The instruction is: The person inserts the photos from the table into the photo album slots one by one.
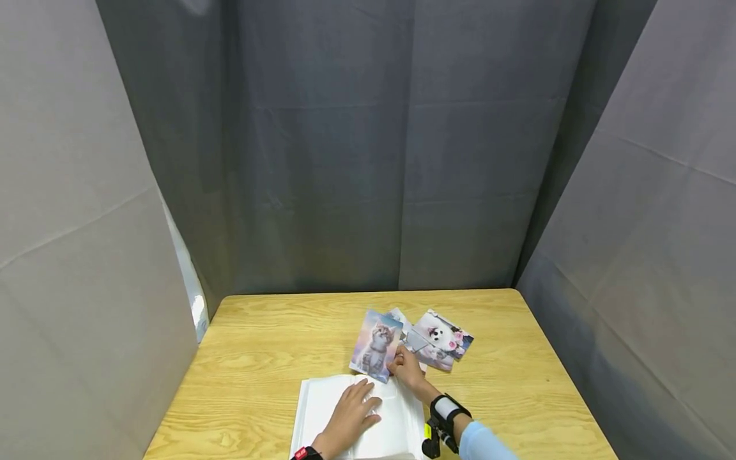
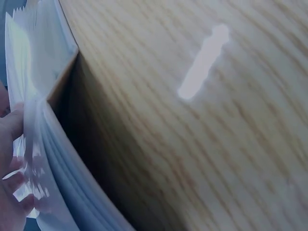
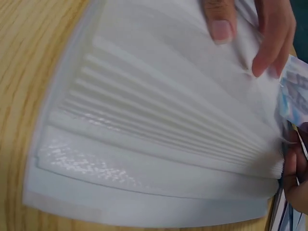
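Observation:
An open photo album (image 1: 401, 425) with white pages and clear plastic sleeves lies at the table's near edge. My left hand (image 1: 349, 416) rests on its pages near the middle fold, fingers spread. In the left wrist view the fingers of that left hand (image 2: 10, 159) lie against the glossy sleeves. My right hand (image 1: 409, 372) pinches the lower right edge of a photo card (image 1: 374, 344) with a grey kitten on it. The card's lower end overlaps the album's top edge. Seen from the right wrist, the album's leaves (image 3: 159, 120) fan out.
Beyond the right hand, several more photo cards lie overlapping, one showing a white dog with pink flowers (image 1: 441, 333). The wooden table (image 1: 259, 345) has a grey curtain (image 1: 322, 160) behind it and pale cloth panels (image 1: 86, 255) at both sides.

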Available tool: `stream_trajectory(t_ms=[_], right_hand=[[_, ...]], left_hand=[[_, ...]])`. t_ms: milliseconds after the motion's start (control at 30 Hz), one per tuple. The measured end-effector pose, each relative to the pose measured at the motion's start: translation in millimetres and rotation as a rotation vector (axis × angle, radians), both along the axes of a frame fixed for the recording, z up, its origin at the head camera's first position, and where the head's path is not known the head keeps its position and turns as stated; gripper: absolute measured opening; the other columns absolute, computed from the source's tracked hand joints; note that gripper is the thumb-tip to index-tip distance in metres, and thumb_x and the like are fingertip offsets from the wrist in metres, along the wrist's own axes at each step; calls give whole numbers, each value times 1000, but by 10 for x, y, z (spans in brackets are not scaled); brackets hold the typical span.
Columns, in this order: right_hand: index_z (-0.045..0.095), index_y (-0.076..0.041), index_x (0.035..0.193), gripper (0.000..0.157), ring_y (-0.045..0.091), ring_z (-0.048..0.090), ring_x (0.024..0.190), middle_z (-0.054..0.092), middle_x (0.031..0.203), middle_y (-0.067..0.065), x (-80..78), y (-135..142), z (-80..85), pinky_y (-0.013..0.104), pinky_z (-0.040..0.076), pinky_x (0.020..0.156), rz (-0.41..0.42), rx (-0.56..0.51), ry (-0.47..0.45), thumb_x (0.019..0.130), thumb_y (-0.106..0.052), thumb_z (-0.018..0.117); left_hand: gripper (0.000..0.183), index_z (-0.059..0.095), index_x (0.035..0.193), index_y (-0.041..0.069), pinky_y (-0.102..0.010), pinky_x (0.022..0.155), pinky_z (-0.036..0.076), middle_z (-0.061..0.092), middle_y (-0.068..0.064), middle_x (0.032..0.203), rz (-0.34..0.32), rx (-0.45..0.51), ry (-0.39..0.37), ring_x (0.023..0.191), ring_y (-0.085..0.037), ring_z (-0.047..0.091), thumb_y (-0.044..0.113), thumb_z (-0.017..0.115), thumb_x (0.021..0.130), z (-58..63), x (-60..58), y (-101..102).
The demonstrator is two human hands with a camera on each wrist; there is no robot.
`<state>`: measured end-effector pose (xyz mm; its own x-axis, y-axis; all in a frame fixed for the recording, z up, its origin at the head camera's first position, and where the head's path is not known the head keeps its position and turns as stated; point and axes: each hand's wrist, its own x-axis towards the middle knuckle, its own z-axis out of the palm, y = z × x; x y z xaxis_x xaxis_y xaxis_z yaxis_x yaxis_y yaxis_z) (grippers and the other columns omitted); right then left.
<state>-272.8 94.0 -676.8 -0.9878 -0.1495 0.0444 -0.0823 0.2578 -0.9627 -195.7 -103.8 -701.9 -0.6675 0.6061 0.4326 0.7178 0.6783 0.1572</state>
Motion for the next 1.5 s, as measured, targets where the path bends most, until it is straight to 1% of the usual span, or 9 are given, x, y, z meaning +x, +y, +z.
stream_trajectory(t_ms=[300,433,567,733,867,1033,1200,1367,1500], right_hand=[[47,8,94,16,8,43,55,47,63,-1,27,82,21,21,35,53,32,110,55,88,9,62],[46,9,96,18,10,43,57,46,65,-1,55,163,3,23,34,53,44,125,-6,90,5,62],[45,8,96,21,13,46,60,49,68,4,43,184,36,26,37,56,9,80,-78,90,3,65],[48,12,100,22,12,54,65,58,74,12,-5,132,42,28,47,62,-89,-39,-98,88,5,65],[49,12,99,22,11,56,66,61,74,11,4,84,9,26,47,61,-120,-58,-102,88,5,66],[47,9,88,22,8,48,59,54,65,2,43,79,-15,21,41,57,-60,-40,-81,82,8,68],[43,8,89,22,12,47,58,55,64,7,51,135,2,22,37,54,-7,-16,-52,85,9,65],[44,10,89,20,13,48,58,55,63,7,-9,151,14,23,37,55,-105,-81,-74,85,11,64],[51,11,98,20,10,51,61,57,67,3,-31,112,10,24,41,58,-160,-54,-91,85,8,66]], left_hand=[[32,69,108,14,-53,98,45,60,-20,129,4,24,10,124,-39,53,34,74,84,-2,-18,-2],[32,69,109,13,-53,97,45,60,-22,130,-9,29,26,124,-40,53,34,73,85,-24,-14,-11],[32,69,110,13,-53,96,45,59,-23,131,-12,23,39,124,-40,53,34,73,86,14,-29,-24],[31,69,111,13,-53,96,45,59,-21,131,-11,11,22,124,-39,54,32,73,86,75,-31,-28],[31,70,109,13,-53,95,46,60,-21,129,-10,17,19,122,-40,54,32,75,85,80,-8,-35],[32,69,110,12,-53,96,45,59,-21,131,1,19,7,124,-39,52,31,75,84,72,16,-54],[36,67,118,12,-54,98,43,56,-22,136,5,-24,-51,128,-40,49,34,70,89,67,-1,-77],[46,63,128,12,-54,100,42,50,-25,141,10,-89,-132,132,-39,45,39,67,91,116,-51,-91],[46,64,127,12,-53,101,41,53,-22,140,14,-123,-131,131,-37,47,39,68,90,135,-59,-85]])
